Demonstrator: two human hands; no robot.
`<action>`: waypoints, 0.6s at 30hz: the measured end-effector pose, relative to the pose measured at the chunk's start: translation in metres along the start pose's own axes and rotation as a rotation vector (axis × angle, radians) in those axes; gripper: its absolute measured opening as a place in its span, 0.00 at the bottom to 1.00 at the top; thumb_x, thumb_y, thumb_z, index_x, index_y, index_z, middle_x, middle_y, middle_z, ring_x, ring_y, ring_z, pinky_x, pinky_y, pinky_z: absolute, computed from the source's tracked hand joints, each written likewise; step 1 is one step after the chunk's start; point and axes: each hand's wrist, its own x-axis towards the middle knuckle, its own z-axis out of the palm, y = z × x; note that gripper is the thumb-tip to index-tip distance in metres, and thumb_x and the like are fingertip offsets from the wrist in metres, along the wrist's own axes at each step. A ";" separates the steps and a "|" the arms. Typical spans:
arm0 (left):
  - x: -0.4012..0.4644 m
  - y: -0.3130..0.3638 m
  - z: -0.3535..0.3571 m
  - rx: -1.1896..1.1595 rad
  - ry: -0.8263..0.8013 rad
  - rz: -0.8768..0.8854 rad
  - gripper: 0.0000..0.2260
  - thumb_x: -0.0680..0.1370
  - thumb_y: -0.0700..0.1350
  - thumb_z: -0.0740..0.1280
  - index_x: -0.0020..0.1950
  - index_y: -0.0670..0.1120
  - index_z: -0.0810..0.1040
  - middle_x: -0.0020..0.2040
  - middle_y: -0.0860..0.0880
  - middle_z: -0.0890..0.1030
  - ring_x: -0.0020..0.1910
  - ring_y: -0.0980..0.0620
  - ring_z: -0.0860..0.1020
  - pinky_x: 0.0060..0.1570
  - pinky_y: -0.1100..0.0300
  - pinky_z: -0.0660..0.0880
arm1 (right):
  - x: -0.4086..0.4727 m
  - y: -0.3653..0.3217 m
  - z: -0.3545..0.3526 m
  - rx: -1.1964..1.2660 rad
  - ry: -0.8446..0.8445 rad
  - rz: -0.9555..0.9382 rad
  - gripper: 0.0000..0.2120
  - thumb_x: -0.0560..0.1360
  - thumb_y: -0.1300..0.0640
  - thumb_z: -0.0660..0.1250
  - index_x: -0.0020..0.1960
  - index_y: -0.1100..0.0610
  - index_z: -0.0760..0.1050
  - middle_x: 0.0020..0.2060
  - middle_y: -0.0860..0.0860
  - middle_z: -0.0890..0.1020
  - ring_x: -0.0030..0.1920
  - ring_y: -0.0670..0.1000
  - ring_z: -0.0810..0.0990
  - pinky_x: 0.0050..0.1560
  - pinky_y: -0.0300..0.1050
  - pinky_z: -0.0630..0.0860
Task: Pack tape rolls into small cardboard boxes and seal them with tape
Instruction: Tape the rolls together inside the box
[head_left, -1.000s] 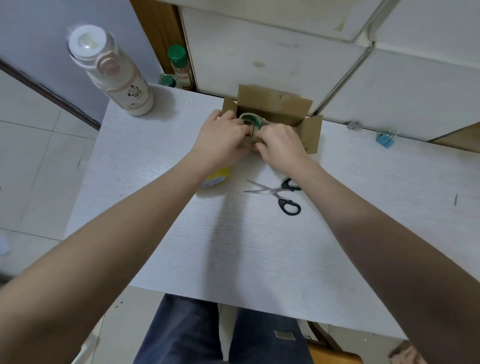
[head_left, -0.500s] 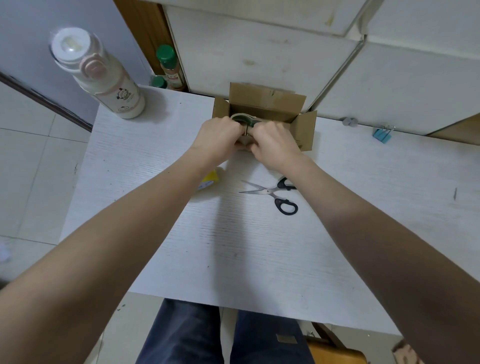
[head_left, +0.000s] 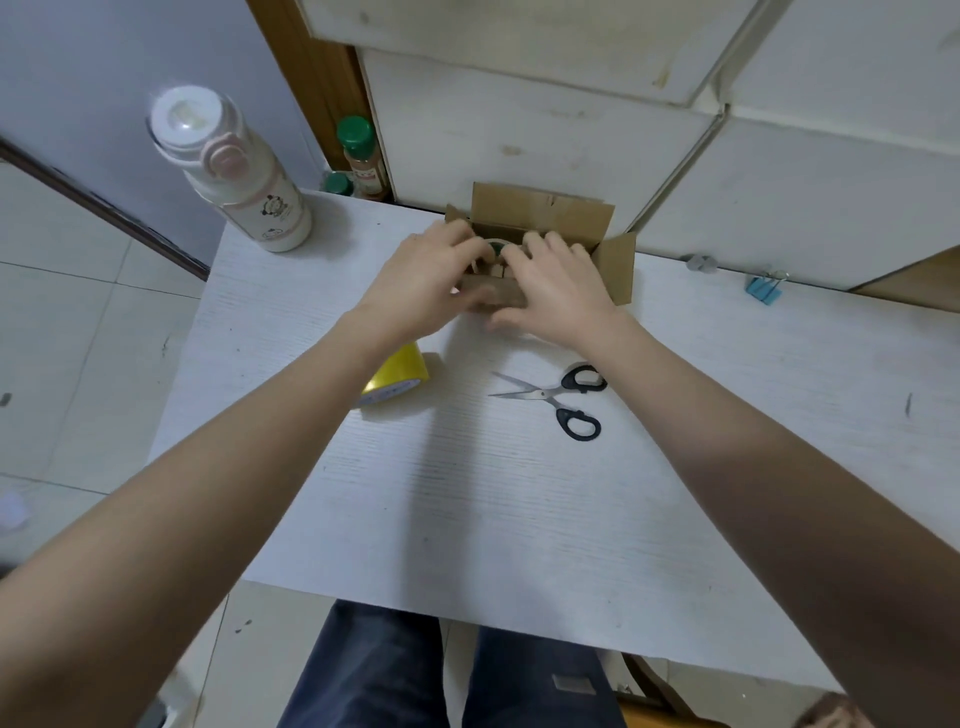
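Note:
A small brown cardboard box (head_left: 543, 212) stands open at the far edge of the white table, its back flap and right flap (head_left: 618, 270) raised. Inside it a green-and-white tape roll (head_left: 493, 245) shows between my hands, mostly hidden. My left hand (head_left: 428, 280) lies over the box's left side, fingers curled over the top and thumb below the near flap (head_left: 493, 293). My right hand (head_left: 563, 291) covers the right part of the opening, its thumb under the same flap. A yellow tape roll (head_left: 397, 376) lies on the table beside my left forearm.
Black-handled scissors (head_left: 563, 400) lie open on the table (head_left: 467, 519) near my right forearm. A white and pink bottle (head_left: 234, 176) stands at the far left corner. A blue binder clip (head_left: 763, 291) lies at the far right. White panels rise directly behind the box.
My hands have spread from the tape roll down onto the box, and the near flap now shows between them. The roll sits lower in the box.

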 end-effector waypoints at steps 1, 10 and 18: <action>-0.010 -0.006 -0.007 -0.079 0.096 -0.038 0.11 0.78 0.48 0.66 0.55 0.43 0.77 0.51 0.44 0.76 0.50 0.46 0.73 0.47 0.54 0.69 | -0.005 -0.004 -0.003 0.025 0.100 -0.004 0.26 0.74 0.41 0.65 0.64 0.57 0.69 0.59 0.56 0.71 0.60 0.57 0.69 0.54 0.51 0.67; -0.093 -0.038 -0.006 -0.554 -0.186 -0.781 0.21 0.82 0.57 0.51 0.62 0.46 0.76 0.62 0.50 0.75 0.62 0.50 0.71 0.57 0.60 0.63 | -0.052 -0.083 0.020 0.812 -0.264 0.161 0.17 0.79 0.57 0.57 0.67 0.56 0.61 0.45 0.57 0.82 0.46 0.58 0.79 0.51 0.54 0.76; -0.103 -0.015 -0.027 -0.957 0.111 -0.792 0.17 0.82 0.58 0.51 0.54 0.53 0.77 0.38 0.50 0.74 0.40 0.51 0.71 0.42 0.57 0.67 | -0.051 -0.101 0.015 1.299 -0.238 0.339 0.16 0.82 0.56 0.48 0.68 0.56 0.61 0.53 0.59 0.81 0.38 0.53 0.82 0.47 0.46 0.76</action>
